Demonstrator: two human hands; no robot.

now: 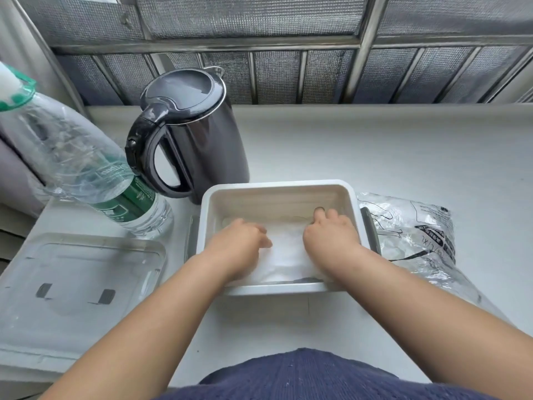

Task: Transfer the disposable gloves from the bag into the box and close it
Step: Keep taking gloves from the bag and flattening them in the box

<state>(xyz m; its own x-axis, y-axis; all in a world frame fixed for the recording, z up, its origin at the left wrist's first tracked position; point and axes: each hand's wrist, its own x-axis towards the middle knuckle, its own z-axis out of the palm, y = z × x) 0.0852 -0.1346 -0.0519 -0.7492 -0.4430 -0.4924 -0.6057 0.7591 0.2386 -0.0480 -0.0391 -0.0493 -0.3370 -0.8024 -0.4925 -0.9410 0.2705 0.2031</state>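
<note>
A white rectangular box (pixel 277 188) stands open in the middle of the counter. A stack of clear disposable gloves (pixel 287 249) lies flat on its bottom. Both hands are inside the box, palms down on the gloves. My left hand (pixel 240 243) rests on the stack's left side with fingers spread. My right hand (pixel 331 233) presses the right side, fingers curled toward the far wall. The printed clear plastic bag (pixel 415 235) lies crumpled to the right of the box. The clear lid (pixel 78 287) lies flat at the left.
A dark electric kettle (pixel 187 131) stands just behind the box's left corner. A clear plastic water bottle with a green label (pixel 95 171) leans at the left, above the lid. A metal window grille (pixel 288 41) runs along the back of the counter.
</note>
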